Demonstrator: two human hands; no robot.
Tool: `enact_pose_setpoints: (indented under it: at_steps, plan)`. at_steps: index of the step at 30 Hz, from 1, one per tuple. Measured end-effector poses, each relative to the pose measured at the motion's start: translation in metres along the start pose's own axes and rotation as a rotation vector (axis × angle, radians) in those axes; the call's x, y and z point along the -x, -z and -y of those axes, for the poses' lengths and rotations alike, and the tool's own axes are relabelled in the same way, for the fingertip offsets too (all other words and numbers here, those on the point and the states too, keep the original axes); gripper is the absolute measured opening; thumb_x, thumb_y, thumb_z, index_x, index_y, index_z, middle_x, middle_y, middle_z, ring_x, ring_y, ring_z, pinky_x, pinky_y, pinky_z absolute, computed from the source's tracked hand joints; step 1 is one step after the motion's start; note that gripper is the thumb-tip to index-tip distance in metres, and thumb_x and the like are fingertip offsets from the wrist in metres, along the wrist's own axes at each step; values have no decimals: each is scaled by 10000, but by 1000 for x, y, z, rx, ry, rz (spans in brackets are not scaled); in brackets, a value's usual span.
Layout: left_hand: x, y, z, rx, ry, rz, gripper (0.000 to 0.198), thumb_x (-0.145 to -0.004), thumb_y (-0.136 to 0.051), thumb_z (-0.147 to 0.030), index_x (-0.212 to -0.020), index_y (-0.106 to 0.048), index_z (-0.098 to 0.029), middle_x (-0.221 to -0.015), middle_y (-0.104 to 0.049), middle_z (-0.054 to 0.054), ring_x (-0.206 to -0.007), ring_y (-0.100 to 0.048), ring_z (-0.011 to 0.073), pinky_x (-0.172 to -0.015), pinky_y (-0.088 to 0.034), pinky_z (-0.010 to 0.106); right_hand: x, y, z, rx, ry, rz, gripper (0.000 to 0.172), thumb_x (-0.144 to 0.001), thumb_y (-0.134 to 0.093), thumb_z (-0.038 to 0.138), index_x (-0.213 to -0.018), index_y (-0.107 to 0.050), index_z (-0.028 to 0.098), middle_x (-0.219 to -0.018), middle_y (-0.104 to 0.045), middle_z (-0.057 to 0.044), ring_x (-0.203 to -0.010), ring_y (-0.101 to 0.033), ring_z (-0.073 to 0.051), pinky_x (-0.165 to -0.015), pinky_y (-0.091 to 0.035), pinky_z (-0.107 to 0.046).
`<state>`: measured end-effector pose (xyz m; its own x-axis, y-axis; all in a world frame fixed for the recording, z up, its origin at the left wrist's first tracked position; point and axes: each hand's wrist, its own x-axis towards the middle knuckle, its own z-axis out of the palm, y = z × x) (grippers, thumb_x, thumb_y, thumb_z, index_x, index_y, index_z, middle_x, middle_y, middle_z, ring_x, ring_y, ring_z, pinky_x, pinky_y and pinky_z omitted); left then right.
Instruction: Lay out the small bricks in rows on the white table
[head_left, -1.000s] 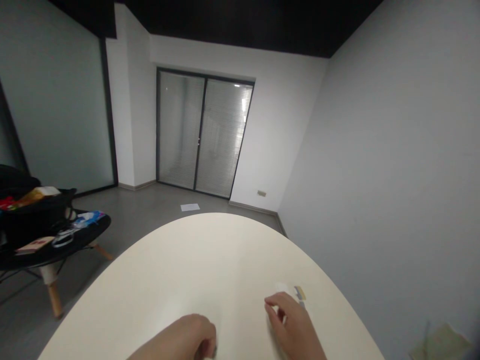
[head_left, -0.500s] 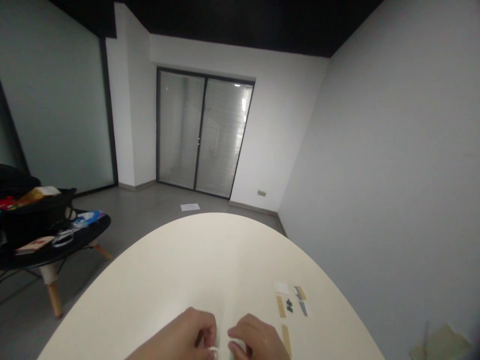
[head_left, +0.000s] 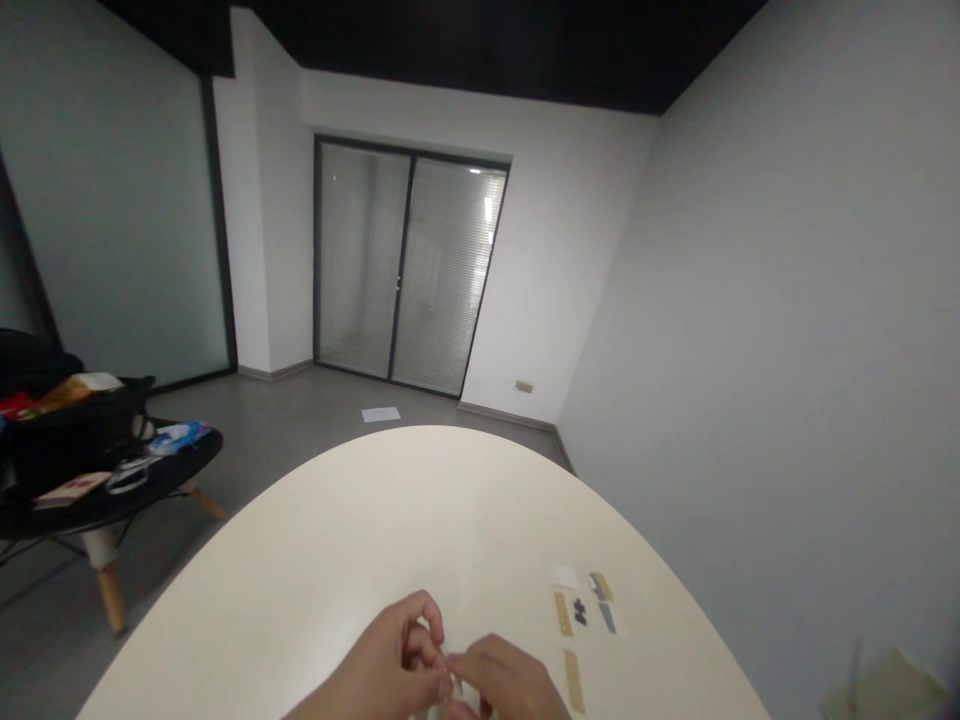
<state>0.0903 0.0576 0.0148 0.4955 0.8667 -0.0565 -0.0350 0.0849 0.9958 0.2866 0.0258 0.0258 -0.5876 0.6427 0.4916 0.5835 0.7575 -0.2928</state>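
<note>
Evidently, a small pale piece (head_left: 458, 688), mostly hidden, is pinched narrowly between the meeting fingertips of the left hand (head_left: 388, 662) and right hand (head_left: 516, 680), about equally near both, its long axis impossible to tell. Both hands curl inward over the counter (head_left: 360, 540), the left forearm slanting in. Just right of the right hand lies a tan strip (head_left: 574, 680) pointing away from the person, with a dark piece (head_left: 580, 612) beyond

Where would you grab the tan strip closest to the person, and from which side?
Probably pinch the tan strip mid-length across its long edges, coming from above: it lies flat on the table, narrow from side to side, so a pinch should span it.
</note>
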Motion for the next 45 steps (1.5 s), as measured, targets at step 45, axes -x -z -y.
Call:
enact_pose_setpoints:
  at_steps: [45]
  plan:
    - [6,11,-22,-168,-36,-86,271,-711,-730,-402,-744,-594,-171,-597,-454,-70,-566,-368,112,-560,-250,252,58,81,-70,320,-926,-67,274,-699,-549,157,-788,-789,253,-698,-742,-26,-672,-686,-214,-648,-474,-282]
